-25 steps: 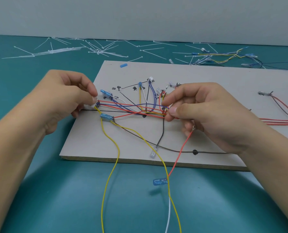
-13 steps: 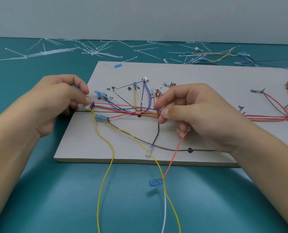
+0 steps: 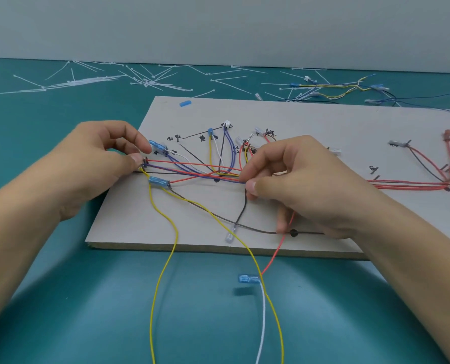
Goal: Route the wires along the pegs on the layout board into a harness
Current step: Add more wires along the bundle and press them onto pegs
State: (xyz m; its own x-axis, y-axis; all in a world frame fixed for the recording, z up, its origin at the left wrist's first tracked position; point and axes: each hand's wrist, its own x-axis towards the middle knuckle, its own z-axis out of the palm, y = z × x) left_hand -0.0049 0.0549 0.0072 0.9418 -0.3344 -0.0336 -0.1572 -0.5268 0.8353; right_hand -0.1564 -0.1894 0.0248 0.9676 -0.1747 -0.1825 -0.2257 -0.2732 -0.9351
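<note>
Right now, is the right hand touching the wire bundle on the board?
Touching. The head view shows the right hand pinching the wire bundle between thumb and forefinger, with no gap at the fingertips.

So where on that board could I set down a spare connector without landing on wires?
The board's far strip behind the bundle is bare, from the blue sleeve rightward. So is its near left corner, beside the yellow wire. Between left hand and right hand it is crowded.
</note>
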